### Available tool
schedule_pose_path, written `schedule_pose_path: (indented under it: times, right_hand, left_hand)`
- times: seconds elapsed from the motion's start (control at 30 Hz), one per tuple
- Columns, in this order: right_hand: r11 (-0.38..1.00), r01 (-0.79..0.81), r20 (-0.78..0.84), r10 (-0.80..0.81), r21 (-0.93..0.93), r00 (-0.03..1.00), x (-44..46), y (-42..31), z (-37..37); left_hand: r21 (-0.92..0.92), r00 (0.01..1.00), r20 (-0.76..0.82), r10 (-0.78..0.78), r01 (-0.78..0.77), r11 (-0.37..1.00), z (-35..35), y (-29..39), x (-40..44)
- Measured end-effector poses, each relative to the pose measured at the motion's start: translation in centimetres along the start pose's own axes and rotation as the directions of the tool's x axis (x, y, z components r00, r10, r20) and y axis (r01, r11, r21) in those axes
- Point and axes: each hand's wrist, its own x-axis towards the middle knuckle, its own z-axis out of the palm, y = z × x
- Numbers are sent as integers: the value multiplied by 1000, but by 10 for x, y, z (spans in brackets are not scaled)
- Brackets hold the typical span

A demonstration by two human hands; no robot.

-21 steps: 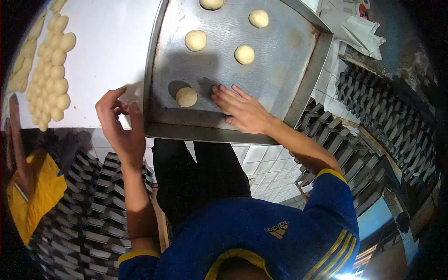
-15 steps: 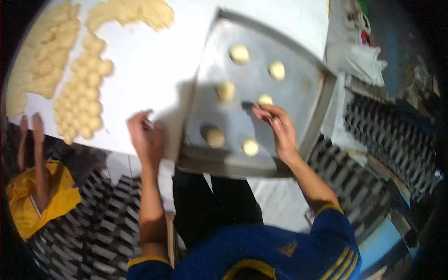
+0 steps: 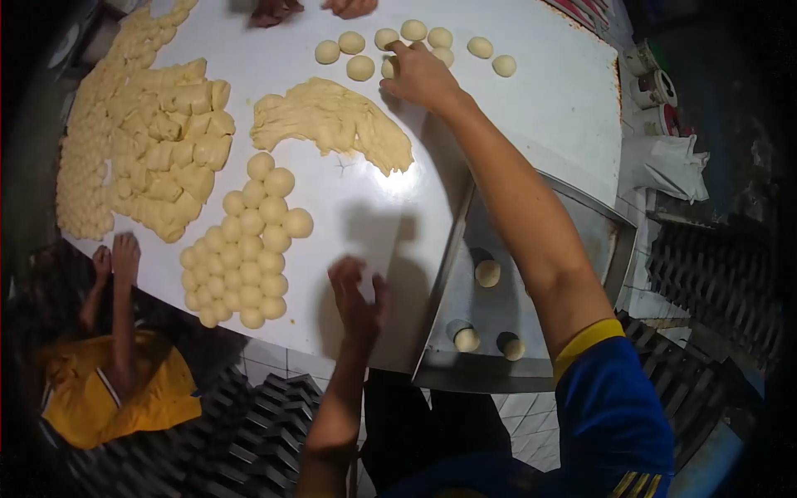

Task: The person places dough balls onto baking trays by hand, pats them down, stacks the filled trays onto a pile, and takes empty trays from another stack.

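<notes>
**Counter Layout and Obstructions**

Right hand [image 3: 422,76]: positioned at the loose dough balls [image 3: 360,68] on the far part of the counter [image 3: 548,108]; whether it grips a ball cannot be determined. Left hand [image 3: 357,303]: fingers parted, holding nothing, between the packed dough balls [image 3: 251,249] and the tray [image 3: 490,380]. The right forearm [image 3: 531,216] crosses the tray, partly obscuring it. A flat dough strip [image 3: 320,116] separates the two ball groups. Other people's hands [image 3: 124,257] occupy the far and left edges.

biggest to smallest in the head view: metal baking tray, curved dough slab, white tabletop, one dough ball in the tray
1. White tabletop
2. Metal baking tray, partly hidden
3. Curved dough slab
4. Dough ball in the tray
</notes>
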Motion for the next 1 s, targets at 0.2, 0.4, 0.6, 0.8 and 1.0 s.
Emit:
schedule_pose_path:
  times: [0.2, 0.4, 0.6, 0.8, 1.0]
  right_hand:
    - [991, 108, 157, -94, -77, 983, 32, 36, 11]
    - [505, -40, -77, 210, 862, 975, -150, 26, -108]
    - [405, -251, -185, 776, 879, 602, -405, 127, -170]
    - [728, -492, -342, 670, 477, 659, -475, 211, -153]
    - [858, -492, -389, 406, -150, 827, -454, 245, -112]
  left_hand:
    - [98, 947, -2, 322, -320, 942, 28, 28, 262]
    - [397, 886, 323, 333, -447, 802, 71, 1, 365]
    - [252, 766, 408, 497, -618, 745, 87, -22, 407]
    - [91, 850, 298, 434, -478, 874, 58, -7, 373]
    - [-115, 949, 282, 140, -111, 987, 20, 93, 194]
